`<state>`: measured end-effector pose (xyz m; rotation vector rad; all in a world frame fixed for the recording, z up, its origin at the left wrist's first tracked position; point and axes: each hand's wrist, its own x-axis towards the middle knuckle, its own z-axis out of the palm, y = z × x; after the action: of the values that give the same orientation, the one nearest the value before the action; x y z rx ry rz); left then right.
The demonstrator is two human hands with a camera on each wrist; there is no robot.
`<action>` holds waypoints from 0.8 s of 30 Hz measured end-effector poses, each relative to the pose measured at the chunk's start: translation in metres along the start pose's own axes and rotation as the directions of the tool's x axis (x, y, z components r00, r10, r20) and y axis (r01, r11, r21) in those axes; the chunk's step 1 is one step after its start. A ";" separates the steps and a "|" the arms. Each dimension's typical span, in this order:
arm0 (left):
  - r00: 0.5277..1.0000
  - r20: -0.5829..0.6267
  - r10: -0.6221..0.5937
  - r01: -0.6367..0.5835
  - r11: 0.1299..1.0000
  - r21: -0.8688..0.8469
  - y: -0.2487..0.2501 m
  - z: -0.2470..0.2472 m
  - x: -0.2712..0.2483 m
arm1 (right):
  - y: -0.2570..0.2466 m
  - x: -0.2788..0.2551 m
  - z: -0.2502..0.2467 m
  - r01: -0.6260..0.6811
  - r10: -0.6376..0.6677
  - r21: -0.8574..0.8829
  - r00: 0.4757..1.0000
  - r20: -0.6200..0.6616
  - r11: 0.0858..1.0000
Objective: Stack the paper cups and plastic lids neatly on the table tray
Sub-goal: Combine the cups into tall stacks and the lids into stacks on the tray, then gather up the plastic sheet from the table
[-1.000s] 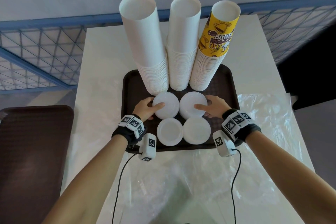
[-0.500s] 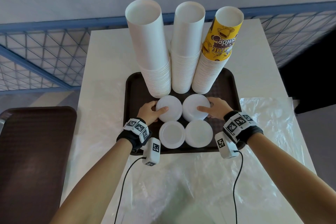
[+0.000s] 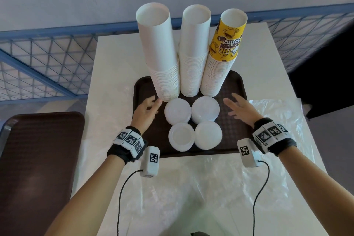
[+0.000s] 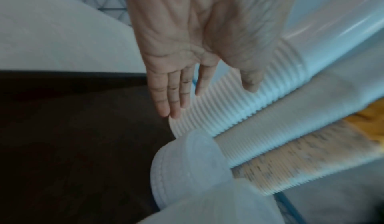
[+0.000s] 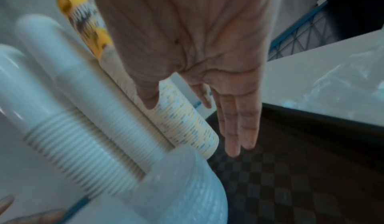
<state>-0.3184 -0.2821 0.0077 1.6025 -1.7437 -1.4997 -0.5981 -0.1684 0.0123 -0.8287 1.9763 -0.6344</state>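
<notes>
**Two open hands over the tray, lids between them**

Two forearms come up from the near edge of the white table (image 3: 118, 59), where a clear plastic sheet (image 3: 191, 188) lies crumpled right up to the tray's front lip. The brown tray (image 3: 232, 120) sits just beyond it. Nearest me on it are four stacks of plastic lids (image 3: 207, 137), set two by two and touching each other, in the middle of the tray.

I see my left hand (image 3: 146, 114) hovering over the tray's left strip, fingers straight and loosely spread, gripping nothing; in the left wrist view its fingertips (image 4: 174, 112) lie at the base of the left cup stack (image 3: 162, 63), though I cannot tell if they touch. My right hand (image 3: 242, 111) hangs over the bare patterned floor on the right, also flat and empty, well clear of the lids and just beside the yellow-topped cup stack (image 3: 220, 65).

Farther back, three tall cup columns stand side by side along the tray's rear, the middle cup stack (image 3: 193, 57) between the other two. Beyond the far table edge runs a blue mesh railing (image 3: 47, 53).
</notes>
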 end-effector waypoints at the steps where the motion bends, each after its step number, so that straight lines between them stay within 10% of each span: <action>1: 0.997 -0.029 0.074 -0.074 0.997 -0.003 0.006 -0.005 -0.009 | 0.000 -0.012 -0.005 0.032 -0.031 0.032 0.999 -0.043 0.999; 7: 0.821 0.104 0.561 -0.571 0.812 0.119 0.044 -0.009 -0.078 | -0.002 -0.104 -0.013 0.223 -0.210 0.036 0.951 -0.228 0.974; 12: 0.690 0.374 0.619 -0.721 0.631 0.286 0.036 0.023 -0.126 | 0.029 -0.155 0.020 0.186 -0.188 -0.030 0.959 -0.211 0.982; 18: 0.718 0.666 0.203 -0.661 0.499 0.560 -0.040 0.083 -0.169 | 0.101 -0.191 0.061 -0.050 0.044 -0.104 0.997 -0.058 0.993; 24: 0.817 0.566 0.112 -0.560 0.392 0.730 -0.099 0.119 -0.184 | 0.154 -0.212 0.074 -0.244 0.234 0.040 0.958 0.164 0.969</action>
<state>-0.3062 -0.0490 -0.0504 1.0507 -3.2586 -0.7107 -0.4977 0.0823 -0.0199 -0.5727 1.8665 -0.4688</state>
